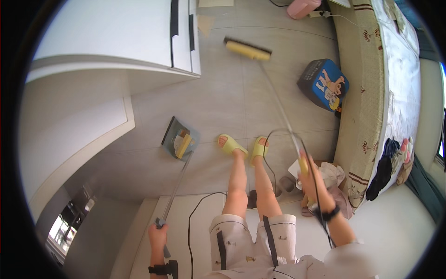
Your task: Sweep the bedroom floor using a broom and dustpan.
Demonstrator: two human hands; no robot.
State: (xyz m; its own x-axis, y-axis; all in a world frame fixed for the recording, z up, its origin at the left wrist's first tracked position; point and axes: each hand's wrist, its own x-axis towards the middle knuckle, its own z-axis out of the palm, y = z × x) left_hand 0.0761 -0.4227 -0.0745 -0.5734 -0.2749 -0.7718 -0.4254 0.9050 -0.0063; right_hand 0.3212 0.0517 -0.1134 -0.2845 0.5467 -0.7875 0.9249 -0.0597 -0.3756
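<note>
My left hand (158, 237) is closed around the handle of a long-handled dustpan (168, 136), whose pan rests on the floor left of my feet and holds a yellow piece and some litter. My right hand (310, 174) grips the yellow end of a broom pole. The broom's yellow head (246, 50) with dark bristles lies across the floor at the top middle, slightly blurred. A black cable (266, 153) loops by my right forearm and past my legs. Yellow-green slippers (230, 144) are on my feet.
White cabinets (115, 31) stand at the upper left. A blue and black box (322, 85) with cartoon figures sits beside the bed (366, 104). A pink container (301, 7) and a power strip (316, 14) are at the top. Crumpled cloth (331, 174) and clothes on the bed (379, 178) lie at right.
</note>
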